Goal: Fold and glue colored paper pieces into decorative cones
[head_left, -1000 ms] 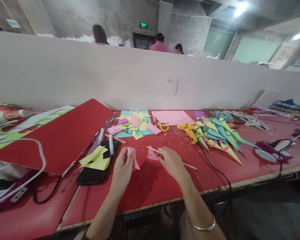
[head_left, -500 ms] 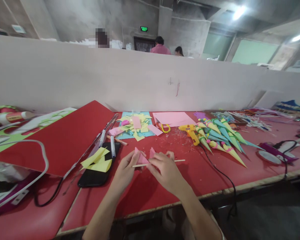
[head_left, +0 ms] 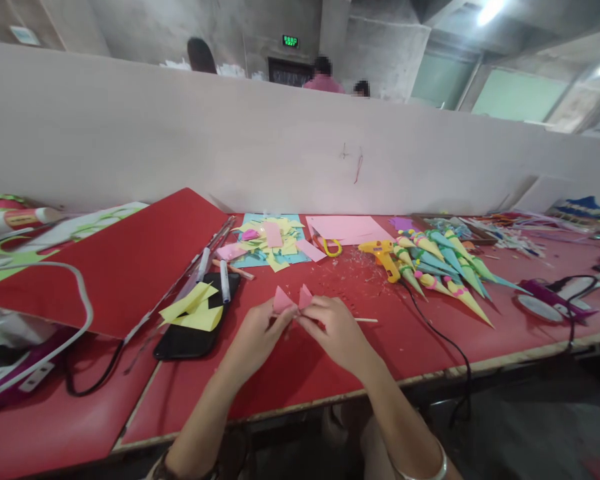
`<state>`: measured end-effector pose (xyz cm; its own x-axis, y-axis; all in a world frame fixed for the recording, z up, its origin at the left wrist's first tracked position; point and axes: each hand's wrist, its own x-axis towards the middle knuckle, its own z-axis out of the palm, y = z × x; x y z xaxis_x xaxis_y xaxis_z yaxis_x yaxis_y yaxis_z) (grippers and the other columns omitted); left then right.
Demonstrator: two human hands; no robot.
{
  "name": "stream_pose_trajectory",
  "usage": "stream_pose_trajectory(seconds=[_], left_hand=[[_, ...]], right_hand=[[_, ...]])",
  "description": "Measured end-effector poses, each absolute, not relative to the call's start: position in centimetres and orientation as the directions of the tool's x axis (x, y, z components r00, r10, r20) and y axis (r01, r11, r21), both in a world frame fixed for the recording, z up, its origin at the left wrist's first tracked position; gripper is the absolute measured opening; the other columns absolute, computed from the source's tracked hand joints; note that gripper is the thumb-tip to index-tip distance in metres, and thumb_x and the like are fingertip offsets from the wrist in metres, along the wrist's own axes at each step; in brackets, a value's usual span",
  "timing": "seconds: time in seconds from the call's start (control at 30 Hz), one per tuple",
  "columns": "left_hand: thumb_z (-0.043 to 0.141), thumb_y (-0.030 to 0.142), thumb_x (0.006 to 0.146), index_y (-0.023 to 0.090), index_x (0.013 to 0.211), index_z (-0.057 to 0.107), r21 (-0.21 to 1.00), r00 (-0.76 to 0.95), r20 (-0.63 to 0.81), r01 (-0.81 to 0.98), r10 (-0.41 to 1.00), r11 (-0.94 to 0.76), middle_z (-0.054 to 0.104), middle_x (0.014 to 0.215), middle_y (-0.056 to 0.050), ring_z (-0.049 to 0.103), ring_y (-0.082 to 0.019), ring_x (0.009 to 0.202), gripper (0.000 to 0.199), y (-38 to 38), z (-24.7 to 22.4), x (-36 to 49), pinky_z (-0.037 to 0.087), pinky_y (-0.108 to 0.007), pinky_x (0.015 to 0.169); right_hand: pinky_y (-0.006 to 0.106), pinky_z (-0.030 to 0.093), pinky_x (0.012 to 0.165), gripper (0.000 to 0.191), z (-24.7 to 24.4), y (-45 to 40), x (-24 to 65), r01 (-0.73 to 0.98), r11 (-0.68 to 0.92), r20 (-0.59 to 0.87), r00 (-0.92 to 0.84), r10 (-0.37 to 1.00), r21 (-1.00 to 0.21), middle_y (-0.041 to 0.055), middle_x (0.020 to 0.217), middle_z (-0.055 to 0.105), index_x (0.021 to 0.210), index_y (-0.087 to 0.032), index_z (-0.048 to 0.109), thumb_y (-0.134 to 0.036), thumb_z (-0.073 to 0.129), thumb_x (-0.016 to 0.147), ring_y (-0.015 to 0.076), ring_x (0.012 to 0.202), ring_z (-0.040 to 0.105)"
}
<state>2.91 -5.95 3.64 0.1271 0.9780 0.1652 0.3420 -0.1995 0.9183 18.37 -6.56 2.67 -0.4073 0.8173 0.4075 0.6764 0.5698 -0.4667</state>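
Observation:
My left hand (head_left: 260,327) pinches the left part of a folded piece of pink paper (head_left: 283,301), just above the red tabletop. My right hand (head_left: 330,327) is closed on its right part, and the fingertips of both hands nearly meet at the middle. Two pointed pink corners stand up between the hands. A thin pale stick (head_left: 367,320) juts out to the right from behind my right hand; the rest of it is hidden, so I cannot tell how it is held.
A yellow glue gun (head_left: 383,257) lies right of centre, beside several paper cones (head_left: 440,257). Yellow-handled scissors (head_left: 333,248) and paper scraps (head_left: 275,243) lie behind my hands. At left are a black phone (head_left: 180,345) under yellow paper, markers (head_left: 225,283) and a red board (head_left: 125,260).
My left hand's thumb has moved in toward the paper's middle. The stick no longer shows between my hands, only at the right. The view has shifted slightly.

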Motion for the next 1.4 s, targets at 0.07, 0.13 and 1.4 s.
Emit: stream_pose_trajectory(seconds=[0.07,0.13,1.4], left_hand=[[0.059,0.030,0.068,0.019,0.044,0.050,0.879,0.097,0.228,0.408,0.969,-0.247,0.043,0.040,0.004,0.036,-0.011,0.041,0.028,-5.7,3.4,2.8,0.021,-0.022,0.043],[0.061,0.027,0.066,0.020,0.043,0.050,0.856,0.120,0.263,0.430,0.957,-0.289,0.041,0.038,0.004,0.033,-0.011,0.040,0.026,-5.5,3.3,2.6,0.017,-0.023,0.043],[0.048,0.034,0.075,0.017,0.053,0.053,0.753,0.341,0.321,0.474,0.884,-0.456,0.051,0.049,0.003,0.043,-0.012,0.049,0.028,-6.0,3.6,2.6,0.031,-0.020,0.048]], right_hand=[[0.026,0.032,0.067,0.028,2.6,-6.5,18.3,0.669,0.567,0.407,-0.402,0.820,-0.481,0.0031,0.075,0.059,0.077,-0.018,0.063,-0.031,0.041,0.089,0.0146,0.074,0.053],[0.026,0.033,0.066,0.026,2.5,-6.4,18.2,0.662,0.560,0.407,-0.392,0.825,-0.497,0.0035,0.075,0.060,0.077,-0.018,0.063,-0.030,0.043,0.088,0.0149,0.075,0.054],[0.019,0.024,0.050,0.032,3.2,-6.5,19.7,0.487,0.580,0.353,-0.482,0.802,-0.653,-0.0042,0.054,0.045,0.064,-0.017,0.053,-0.032,0.041,0.089,0.0080,0.052,0.042]])
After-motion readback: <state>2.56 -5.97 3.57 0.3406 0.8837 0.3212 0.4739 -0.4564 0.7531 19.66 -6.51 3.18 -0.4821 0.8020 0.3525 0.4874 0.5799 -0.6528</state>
